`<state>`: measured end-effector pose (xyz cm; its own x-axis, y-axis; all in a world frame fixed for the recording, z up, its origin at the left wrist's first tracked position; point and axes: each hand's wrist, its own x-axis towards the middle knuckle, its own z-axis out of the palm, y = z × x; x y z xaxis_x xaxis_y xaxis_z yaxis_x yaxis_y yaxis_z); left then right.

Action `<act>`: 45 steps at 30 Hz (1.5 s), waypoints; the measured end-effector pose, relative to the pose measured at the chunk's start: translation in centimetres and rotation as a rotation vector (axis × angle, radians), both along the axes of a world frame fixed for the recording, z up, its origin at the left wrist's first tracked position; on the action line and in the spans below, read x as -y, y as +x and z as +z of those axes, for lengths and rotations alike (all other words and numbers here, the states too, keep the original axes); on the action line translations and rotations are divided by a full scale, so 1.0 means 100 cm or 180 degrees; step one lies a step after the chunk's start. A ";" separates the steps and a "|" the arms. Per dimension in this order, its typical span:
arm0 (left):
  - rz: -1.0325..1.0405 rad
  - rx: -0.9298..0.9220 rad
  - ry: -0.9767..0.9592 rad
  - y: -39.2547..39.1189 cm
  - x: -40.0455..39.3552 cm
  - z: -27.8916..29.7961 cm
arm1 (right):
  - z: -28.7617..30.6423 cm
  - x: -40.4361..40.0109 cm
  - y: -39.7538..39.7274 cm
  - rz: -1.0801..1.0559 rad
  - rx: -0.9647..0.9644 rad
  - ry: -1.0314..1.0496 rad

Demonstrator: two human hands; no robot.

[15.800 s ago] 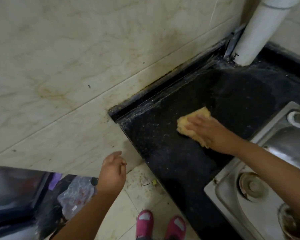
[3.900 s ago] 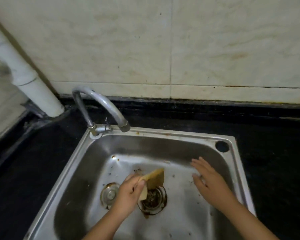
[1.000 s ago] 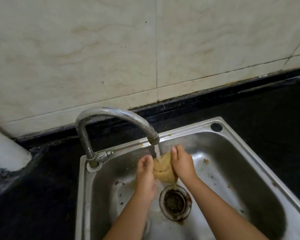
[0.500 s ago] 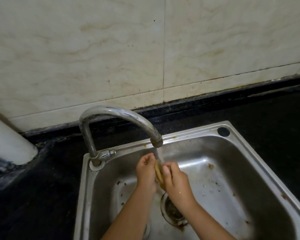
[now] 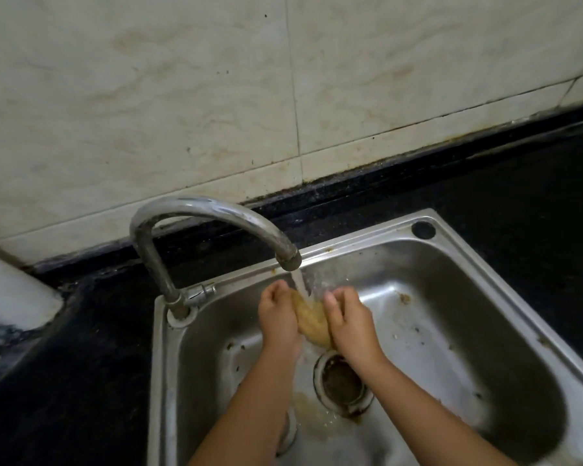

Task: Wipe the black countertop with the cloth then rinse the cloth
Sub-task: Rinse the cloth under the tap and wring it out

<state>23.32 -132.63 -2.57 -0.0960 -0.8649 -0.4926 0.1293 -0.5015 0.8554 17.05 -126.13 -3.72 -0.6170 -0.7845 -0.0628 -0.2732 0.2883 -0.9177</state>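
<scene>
The yellow cloth (image 5: 312, 319) is bunched between my two hands over the steel sink (image 5: 458, 331). My left hand (image 5: 278, 316) presses it from the left and my right hand (image 5: 350, 321) from the right, both gripping it. Water runs from the curved tap (image 5: 216, 213) straight onto the top of the cloth. Brownish water runs down below my hands toward the drain (image 5: 342, 381). The black countertop (image 5: 535, 203) lies around the sink on the left, back and right.
A white pipe (image 5: 11, 297) stands at the far left on the counter. Marbled wall tiles (image 5: 182, 95) rise behind the sink. A round hole (image 5: 423, 230) sits in the sink's back right corner. Brown specks dot the basin.
My hands have spread slightly apart, so more of the cloth shows between them under the stream. Since a few seconds ago the tap was turned on and both hands took the cloth.
</scene>
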 end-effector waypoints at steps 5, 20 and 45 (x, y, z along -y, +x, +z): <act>-0.0470 0.0046 -0.0227 -0.009 -0.005 0.009 | -0.003 -0.011 0.017 0.0261 -0.0211 -0.0144; -0.2065 0.1096 -0.0860 0.032 0.003 0.000 | 0.016 0.011 -0.025 0.0529 -0.1227 -0.0030; -0.0535 -0.0393 0.0498 0.019 0.001 0.001 | 0.015 0.029 -0.012 0.0264 -0.0023 0.0006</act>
<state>25.25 -132.77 -2.43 -0.2996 -0.7460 -0.5948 0.1314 -0.6498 0.7487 15.89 -129.05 -2.19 -0.5503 -0.8328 -0.0600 -0.3029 0.2661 -0.9151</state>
